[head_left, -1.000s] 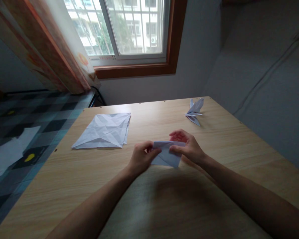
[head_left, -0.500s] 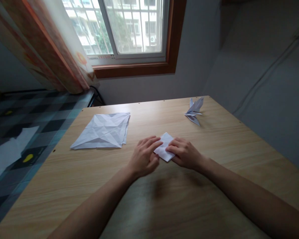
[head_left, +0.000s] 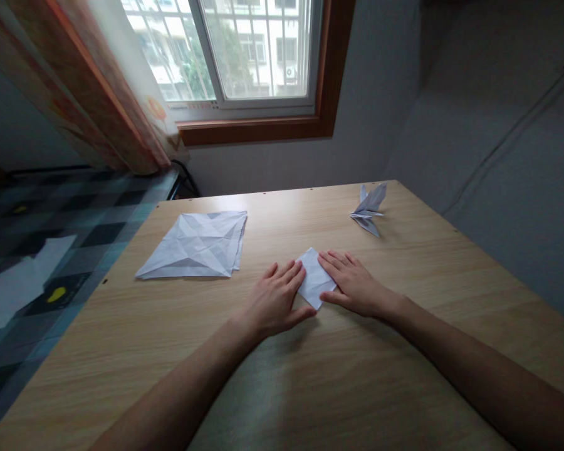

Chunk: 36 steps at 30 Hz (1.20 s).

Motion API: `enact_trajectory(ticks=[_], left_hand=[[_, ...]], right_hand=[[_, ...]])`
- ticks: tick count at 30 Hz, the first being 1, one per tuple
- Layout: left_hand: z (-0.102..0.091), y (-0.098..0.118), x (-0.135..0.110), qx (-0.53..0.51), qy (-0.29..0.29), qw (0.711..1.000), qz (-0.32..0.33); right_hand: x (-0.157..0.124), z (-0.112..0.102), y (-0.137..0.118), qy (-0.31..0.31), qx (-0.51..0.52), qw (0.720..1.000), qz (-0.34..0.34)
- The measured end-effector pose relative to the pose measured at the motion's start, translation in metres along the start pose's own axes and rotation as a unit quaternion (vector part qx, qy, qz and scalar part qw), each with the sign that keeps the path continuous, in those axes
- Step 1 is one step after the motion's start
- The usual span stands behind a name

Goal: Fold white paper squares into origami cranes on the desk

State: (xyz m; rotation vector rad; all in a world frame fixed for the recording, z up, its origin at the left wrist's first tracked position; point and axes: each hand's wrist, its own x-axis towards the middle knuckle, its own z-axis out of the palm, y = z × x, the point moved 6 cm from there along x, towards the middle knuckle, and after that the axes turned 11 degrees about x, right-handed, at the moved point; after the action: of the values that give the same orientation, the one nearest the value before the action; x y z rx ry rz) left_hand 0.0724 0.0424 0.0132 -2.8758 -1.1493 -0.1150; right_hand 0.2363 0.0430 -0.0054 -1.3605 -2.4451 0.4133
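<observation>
A small folded square of white paper [head_left: 314, 279] lies on the wooden table [head_left: 263, 388], one corner pointing toward me. My left hand [head_left: 279, 297] is open and flat, its fingertips at the paper's left edge and its thumb by the near corner. On the other side my right hand [head_left: 350, 282] is open too, fingers stretched over the upper right edge and thumb over the lower right part. Neither hand grips the paper.
Creased white paper sheets [head_left: 197, 244] lie at the table's left. A folded paper figure with pointed flaps [head_left: 369, 210] stands near the far right corner. To the left is a checked cloth surface [head_left: 103, 235] with white paper [head_left: 19, 288] on it. A window [head_left: 258, 56] is behind.
Both hands have flattened out; the right fingers no longer pinch the paper's edge. More of the small paper shows, and it lies flat. The view has shifted slightly.
</observation>
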Motion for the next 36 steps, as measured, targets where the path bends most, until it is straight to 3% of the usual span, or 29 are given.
enact_trajectory(ticks=[3,6,9,13,16,19,23,26,28,31,34,36], left_hand=[[0.0,-0.002,-0.001,0.007,-0.013,1.0,-0.004],[-0.002,-0.004,-0.002,0.015,-0.007,1.0,-0.007],[-0.007,-0.004,-0.002,0.024,0.034,0.999,-0.001],[-0.012,0.0,-0.004,0.015,0.105,0.993,0.054],[-0.014,-0.002,-0.004,-0.013,0.139,0.988,0.06],[-0.015,-0.008,-0.002,-0.037,0.15,0.988,0.029],[-0.014,-0.015,0.002,-0.031,0.129,0.99,-0.045],[-0.012,-0.017,0.004,0.005,0.109,0.991,-0.077],[-0.012,-0.015,0.004,0.021,0.119,0.99,-0.073],[-0.01,-0.008,0.005,0.033,0.141,0.989,-0.008],[-0.005,-0.002,0.006,0.043,0.12,0.99,0.054],[-0.005,0.0,0.006,0.052,0.105,0.991,0.062]], right_hand=[[-0.003,-0.003,0.004,0.003,0.006,0.999,-0.04],[-0.005,-0.013,0.001,0.052,0.016,0.992,-0.111],[-0.007,-0.02,-0.008,0.109,0.013,0.979,-0.172],[-0.009,-0.02,-0.019,0.125,0.043,0.968,-0.214],[-0.009,-0.02,-0.02,0.127,0.067,0.969,-0.203],[-0.007,-0.02,-0.016,0.133,0.093,0.975,-0.149],[-0.002,-0.019,-0.006,0.149,0.101,0.983,-0.035],[0.002,-0.016,-0.002,0.139,0.086,0.986,0.015],[0.002,-0.016,-0.002,0.138,0.076,0.987,0.018],[0.002,-0.018,-0.01,0.138,0.03,0.99,-0.029],[0.0,-0.015,-0.027,0.081,-0.051,0.991,-0.094],[-0.002,-0.013,-0.037,0.024,-0.1,0.99,-0.098]])
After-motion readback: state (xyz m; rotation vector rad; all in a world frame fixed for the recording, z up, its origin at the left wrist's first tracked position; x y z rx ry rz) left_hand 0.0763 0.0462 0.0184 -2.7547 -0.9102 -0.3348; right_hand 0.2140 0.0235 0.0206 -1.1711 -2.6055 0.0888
